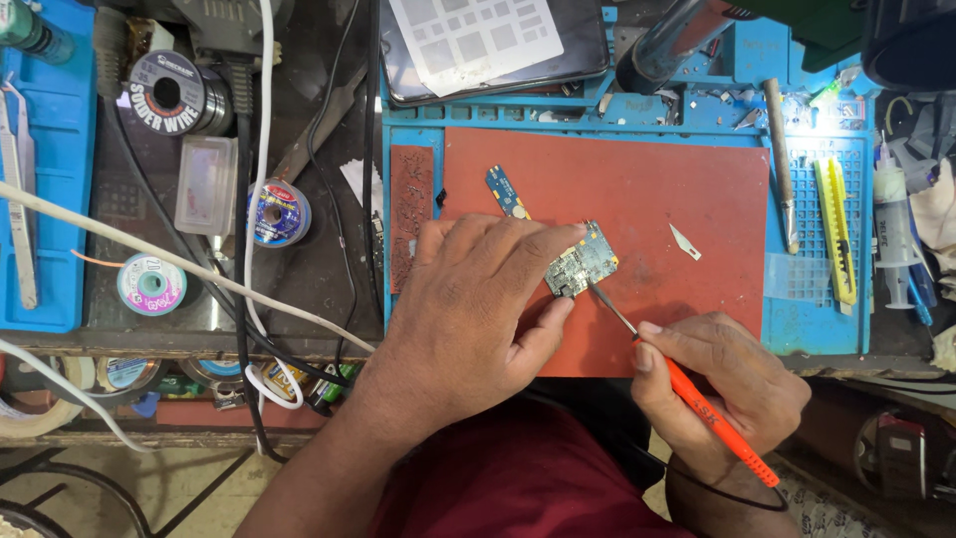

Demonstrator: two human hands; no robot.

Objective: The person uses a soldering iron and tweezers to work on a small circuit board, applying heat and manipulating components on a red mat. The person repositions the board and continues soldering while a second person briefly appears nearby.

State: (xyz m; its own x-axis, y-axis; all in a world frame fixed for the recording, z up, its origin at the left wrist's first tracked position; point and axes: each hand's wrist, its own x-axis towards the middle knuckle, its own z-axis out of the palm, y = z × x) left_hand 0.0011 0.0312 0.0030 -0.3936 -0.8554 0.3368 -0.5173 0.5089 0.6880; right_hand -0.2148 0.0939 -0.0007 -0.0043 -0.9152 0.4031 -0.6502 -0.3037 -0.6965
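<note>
Far left: a blue tray (45,179) lay at the bench edge, with a large solder wire spool (171,95) beside it near the top.
Left of mat: a small blue-and-red spool (278,212) and a pink-labelled wick reel (151,284) sat among black and white cables (249,249).
Work surface: a red pad (677,189) lay on a blue repair mat (812,319).
Left hand: the left hand (478,309) lay flat on the red pad, fingers together, its fingertips pressing down on the left edge of the circuit board (582,261) and the thumb tucked just below it.
Circuit board: it lay near the middle of the red pad, tilted, pinned under the left fingertips, up and to the left of the right hand.
Thin strip: a narrow blue board strip (506,191) lay just above the left fingers.
Right hand: the right hand (727,384) was closed in a pen grip on the orange soldering iron (717,418), whose metal tip touched the board's lower right edge.
Hands together: they were apart, the board between them.
Right of pad: a small blade (684,242), a brown-handled tool (781,164), a yellow utility knife (835,229) and a syringe (893,234).
</note>
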